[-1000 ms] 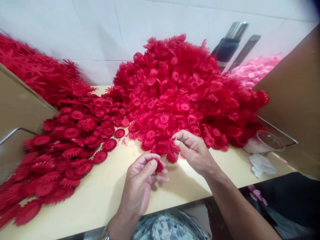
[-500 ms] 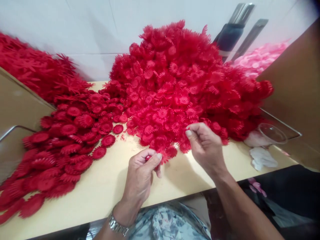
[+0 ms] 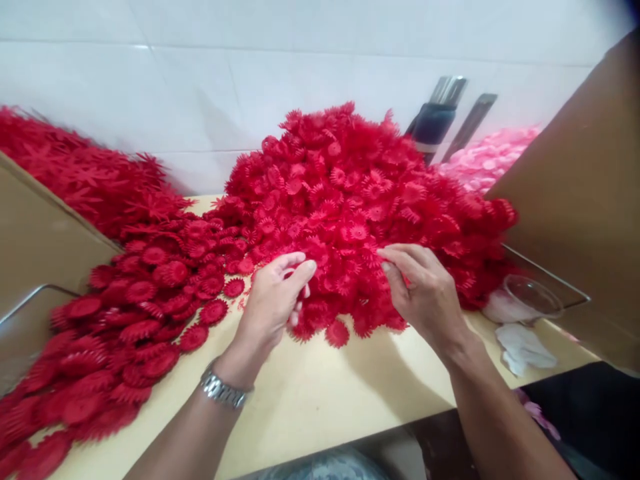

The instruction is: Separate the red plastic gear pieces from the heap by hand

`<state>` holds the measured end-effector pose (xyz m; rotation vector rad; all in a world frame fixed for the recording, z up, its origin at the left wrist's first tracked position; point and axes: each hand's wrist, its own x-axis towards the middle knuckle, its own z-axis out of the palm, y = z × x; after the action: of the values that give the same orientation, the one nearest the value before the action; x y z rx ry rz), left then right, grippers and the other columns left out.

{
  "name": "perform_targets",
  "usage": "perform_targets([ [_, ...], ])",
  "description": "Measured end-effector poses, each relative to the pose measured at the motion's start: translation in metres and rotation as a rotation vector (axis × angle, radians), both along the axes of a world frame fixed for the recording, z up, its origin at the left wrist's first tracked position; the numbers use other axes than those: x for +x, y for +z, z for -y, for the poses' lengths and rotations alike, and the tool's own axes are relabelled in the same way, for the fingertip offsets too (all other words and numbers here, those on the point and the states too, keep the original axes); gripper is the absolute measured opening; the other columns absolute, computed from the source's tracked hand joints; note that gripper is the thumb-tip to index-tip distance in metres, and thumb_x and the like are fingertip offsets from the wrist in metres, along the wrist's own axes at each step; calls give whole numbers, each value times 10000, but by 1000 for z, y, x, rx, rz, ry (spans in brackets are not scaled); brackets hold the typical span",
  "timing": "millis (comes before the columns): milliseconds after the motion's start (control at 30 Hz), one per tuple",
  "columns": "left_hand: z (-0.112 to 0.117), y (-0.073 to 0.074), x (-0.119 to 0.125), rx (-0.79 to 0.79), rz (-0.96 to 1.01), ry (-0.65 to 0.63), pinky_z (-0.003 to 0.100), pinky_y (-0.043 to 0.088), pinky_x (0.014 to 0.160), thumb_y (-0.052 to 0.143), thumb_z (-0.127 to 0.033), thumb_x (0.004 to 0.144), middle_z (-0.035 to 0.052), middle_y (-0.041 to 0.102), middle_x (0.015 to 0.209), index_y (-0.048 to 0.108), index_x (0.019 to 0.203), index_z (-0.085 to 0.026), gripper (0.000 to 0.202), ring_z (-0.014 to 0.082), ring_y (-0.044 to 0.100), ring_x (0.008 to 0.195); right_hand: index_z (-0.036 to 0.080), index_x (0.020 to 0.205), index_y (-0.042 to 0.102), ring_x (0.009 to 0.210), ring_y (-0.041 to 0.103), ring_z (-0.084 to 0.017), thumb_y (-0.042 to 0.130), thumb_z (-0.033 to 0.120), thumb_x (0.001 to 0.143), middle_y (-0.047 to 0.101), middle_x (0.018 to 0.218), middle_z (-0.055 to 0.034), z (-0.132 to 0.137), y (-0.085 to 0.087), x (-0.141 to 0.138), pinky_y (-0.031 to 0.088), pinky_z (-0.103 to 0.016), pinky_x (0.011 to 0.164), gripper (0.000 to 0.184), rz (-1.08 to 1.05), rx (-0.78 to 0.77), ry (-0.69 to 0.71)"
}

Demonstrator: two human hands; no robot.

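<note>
My left hand [image 3: 275,297] is over the front of a big heap of red frilled flower pieces [image 3: 345,207]. Its thumb and index finger are curled together, and whatever may sit between them does not show against the red. My right hand [image 3: 423,287] reaches over the heap's front right part, thumb and index tip slightly parted, with no piece visible between them. One round red flower piece [image 3: 337,333] lies at the heap's front edge, between the hands.
Thicker red flower discs [image 3: 155,293] spread along the left, beside a brown panel [image 3: 45,233]. Spiky red pieces [image 3: 75,167] are piled behind. At right are a clear plastic cup [image 3: 533,297], white tissue [image 3: 525,347], pink pieces [image 3: 493,157] and a dark bottle-like object [image 3: 434,123].
The view has tilted upward. Both hands have moved forward over the heap. The red piece seen at my left fingers is no longer distinguishable, and my right fingertips have parted a little.
</note>
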<state>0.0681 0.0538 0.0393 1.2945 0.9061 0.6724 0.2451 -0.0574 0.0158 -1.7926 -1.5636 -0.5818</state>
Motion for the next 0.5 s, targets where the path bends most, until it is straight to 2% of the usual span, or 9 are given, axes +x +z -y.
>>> perform_targets([
  [100, 11, -2, -12, -80, 79, 1, 151, 308, 285, 643, -377, 723, -29, 533, 515, 638, 841, -121, 282, 65, 408, 372, 187, 959, 615, 863, 583, -199, 487, 154, 843, 636, 908, -86, 13, 4, -19, 485, -354, 772, 176, -181, -13, 56],
  [200, 34, -11, -23, -291, 177, -3, 175, 445, 418, 641, -337, 739, 27, 636, 688, 668, 873, -135, 244, 107, 547, 549, 203, 934, 602, 793, 582, -161, 523, 177, 838, 632, 830, -49, 18, 4, -50, 489, -287, 726, 128, -402, -83, 218],
  [233, 41, -15, -24, -363, 192, -26, 181, 481, 491, 651, -308, 735, 34, 653, 734, 677, 881, -144, 221, 118, 576, 620, 207, 916, 598, 795, 574, -162, 563, 212, 819, 629, 836, -41, 18, 2, -60, 483, -283, 730, 103, -417, -129, 290],
  [300, 53, -23, -25, -449, 201, -65, 171, 490, 541, 697, -264, 691, 34, 667, 767, 698, 839, -154, 184, 128, 591, 686, 184, 885, 589, 802, 558, -172, 601, 244, 790, 618, 836, -45, 15, -5, -75, 473, -289, 742, 113, -432, -215, 329],
  [433, 65, -35, -24, -503, 132, -35, 165, 491, 518, 795, -246, 546, 29, 678, 732, 721, 755, -159, 238, 144, 595, 674, 178, 864, 556, 797, 555, -153, 553, 146, 791, 607, 829, -27, 14, -16, -81, 463, -247, 740, 79, -416, -342, 361],
  [500, 66, -39, -24, -515, 111, -5, 185, 507, 529, 808, -255, 520, 25, 678, 701, 726, 746, -163, 257, 140, 589, 631, 187, 856, 549, 772, 557, -138, 520, 135, 820, 609, 815, -16, 16, -16, -79, 459, -222, 724, 69, -380, -388, 349],
])
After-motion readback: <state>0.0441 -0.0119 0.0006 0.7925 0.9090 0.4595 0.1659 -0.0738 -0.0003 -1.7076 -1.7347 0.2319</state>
